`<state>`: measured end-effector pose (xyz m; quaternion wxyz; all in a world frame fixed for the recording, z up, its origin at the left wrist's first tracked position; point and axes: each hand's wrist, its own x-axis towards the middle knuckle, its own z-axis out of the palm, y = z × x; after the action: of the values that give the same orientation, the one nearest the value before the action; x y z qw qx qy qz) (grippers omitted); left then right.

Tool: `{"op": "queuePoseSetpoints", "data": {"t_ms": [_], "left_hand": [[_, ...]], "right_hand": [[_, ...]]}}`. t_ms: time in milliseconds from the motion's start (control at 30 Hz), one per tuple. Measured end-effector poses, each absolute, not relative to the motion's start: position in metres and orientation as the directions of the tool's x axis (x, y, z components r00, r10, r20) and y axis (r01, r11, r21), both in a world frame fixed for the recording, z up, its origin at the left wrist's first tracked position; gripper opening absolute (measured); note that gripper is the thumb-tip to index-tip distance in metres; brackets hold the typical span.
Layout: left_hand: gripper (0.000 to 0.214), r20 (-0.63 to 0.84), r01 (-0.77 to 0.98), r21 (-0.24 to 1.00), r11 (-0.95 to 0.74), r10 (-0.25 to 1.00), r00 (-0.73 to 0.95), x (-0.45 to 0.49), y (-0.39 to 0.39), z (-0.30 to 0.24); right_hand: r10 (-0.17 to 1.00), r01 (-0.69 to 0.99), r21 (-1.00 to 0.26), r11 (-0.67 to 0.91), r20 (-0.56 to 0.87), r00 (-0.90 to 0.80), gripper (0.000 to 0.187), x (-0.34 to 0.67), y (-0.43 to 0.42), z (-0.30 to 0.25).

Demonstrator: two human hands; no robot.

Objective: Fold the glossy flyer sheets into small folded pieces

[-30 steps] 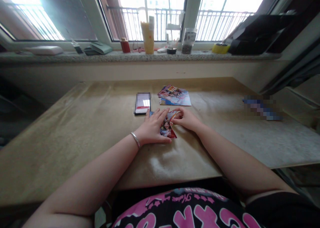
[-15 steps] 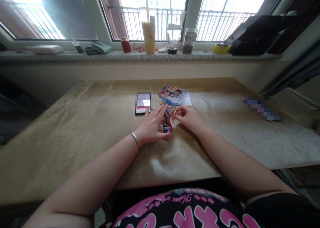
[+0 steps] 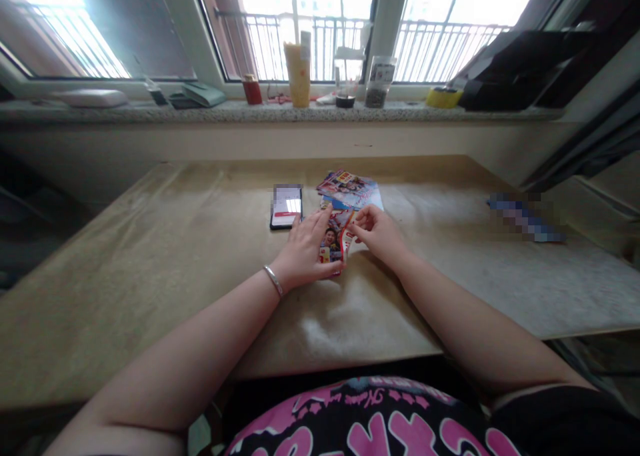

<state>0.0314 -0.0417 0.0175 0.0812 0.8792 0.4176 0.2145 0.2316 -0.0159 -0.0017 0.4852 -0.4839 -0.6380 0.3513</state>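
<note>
A colourful printed leaflet (image 3: 331, 240), with a red edge and a picture of a person, lies on the table. My left hand (image 3: 306, 248) rests flat across its left part, fingers stretched out and thumb along its near edge. At the right edge, my right hand (image 3: 376, 233) pinches the leaflet between thumb and fingers, and that side is lifted and curls up, showing a pale underside. Just beyond both hands lie several overlapping printed leaflets (image 3: 350, 188). A phone (image 3: 287, 207) with a lit screen sits close to my left fingertips.
The table (image 3: 165, 269) has a shiny beige cover. A blurred bluish item (image 3: 525, 219) lies at its right side. On the windowsill (image 3: 200, 114) stand a yellow cup (image 3: 298, 76), a red jar (image 3: 252, 91), clear containers and yellow tape (image 3: 443, 97).
My right hand has shifted slightly, and the leaflet's right edge has come further over to the right, uncovering more of the picture. My left hand stays nearly in place.
</note>
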Motion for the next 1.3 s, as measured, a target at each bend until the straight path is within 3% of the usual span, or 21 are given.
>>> {"op": "queuePoseSetpoints", "data": {"t_ms": [267, 500, 733, 1100, 1300], "left_hand": [[0.099, 0.332, 0.664, 0.411, -0.625, 0.78, 0.53, 0.029, -0.036, 0.009], [0.096, 0.317, 0.696, 0.417, -0.585, 0.811, 0.492, 0.029, -0.035, 0.009], [0.093, 0.311, 0.708, 0.454, -0.54, 0.841, 0.442, 0.03, -0.034, 0.009], [0.088, 0.271, 0.697, 0.479, -0.534, 0.845, 0.461, 0.029, -0.032, 0.005], [0.105, 0.263, 0.674, 0.47, -0.57, 0.82, 0.509, 0.03, -0.035, 0.01]], "right_hand": [[0.922, 0.335, -0.859, 0.386, 0.352, -0.158, 0.01, 0.237, -0.015, -0.004], [0.818, 0.441, -0.689, 0.575, 0.474, -0.326, 0.017, 0.241, -0.019, 0.003], [0.756, 0.361, -0.688, 0.63, 0.438, -0.487, 0.02, 0.242, -0.023, 0.003], [0.823, 0.42, -0.729, 0.541, 0.359, -0.44, 0.009, 0.234, -0.021, -0.001], [0.906, 0.498, -0.766, 0.407, 0.272, -0.323, 0.009, 0.233, -0.019, -0.002]]}}
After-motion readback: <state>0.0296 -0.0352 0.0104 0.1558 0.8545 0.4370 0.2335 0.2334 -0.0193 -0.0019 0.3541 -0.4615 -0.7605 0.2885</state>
